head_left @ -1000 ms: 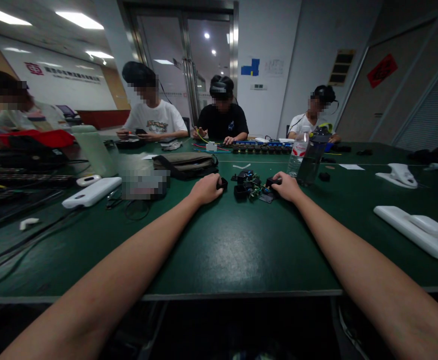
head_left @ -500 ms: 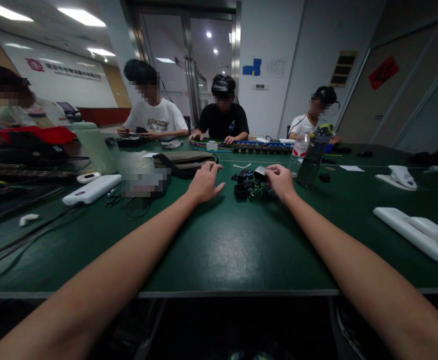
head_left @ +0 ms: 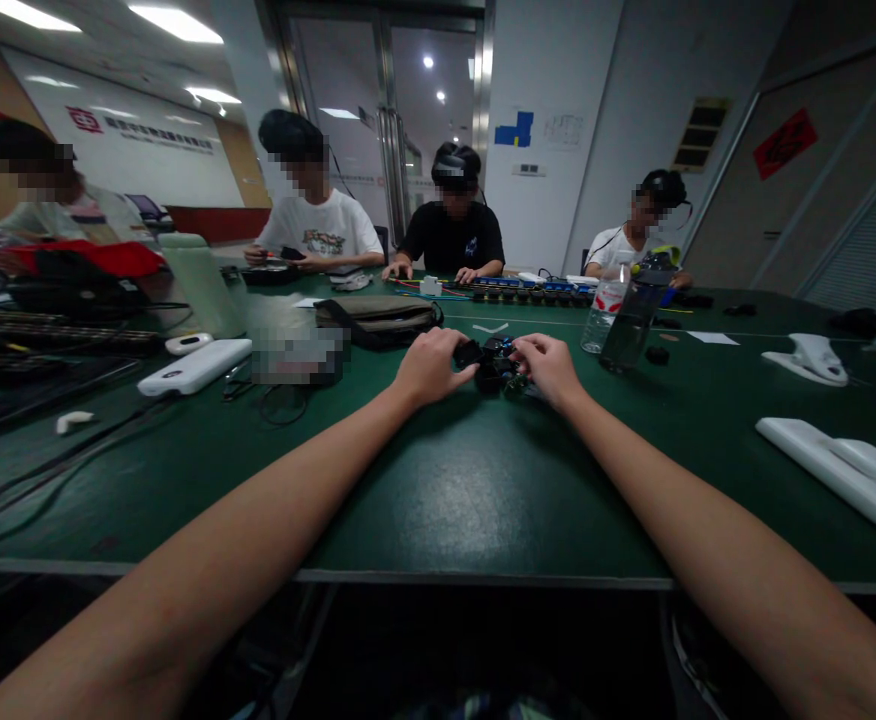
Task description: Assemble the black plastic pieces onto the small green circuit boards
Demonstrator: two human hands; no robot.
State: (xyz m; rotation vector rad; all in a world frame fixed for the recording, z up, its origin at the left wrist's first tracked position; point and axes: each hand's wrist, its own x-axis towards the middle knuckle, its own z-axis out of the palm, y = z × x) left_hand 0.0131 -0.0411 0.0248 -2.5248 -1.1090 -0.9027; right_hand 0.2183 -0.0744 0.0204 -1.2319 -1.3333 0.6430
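Note:
On the green table, a small cluster of black box-shaped electronic parts with thin wires lies between my two hands. My left hand is closed, thumb and fingers round a small black piece at the cluster's left side. At the right side, my right hand has its fingertips pinched together against the wired parts. Whatever sits between those fingertips is too small and dark to name. Greenish and bluish bits show among the black parts.
A clear bottle and a dark bottle stand beyond my right hand. Behind my left hand lies a grey-brown pouch. White devices lie at the right, another white device at the left. Several people sit across the table.
My left hand has moved right and closed round a black piece. My right hand has shifted slightly left, and the pale-topped box it held no longer shows. The view has turned a little left.

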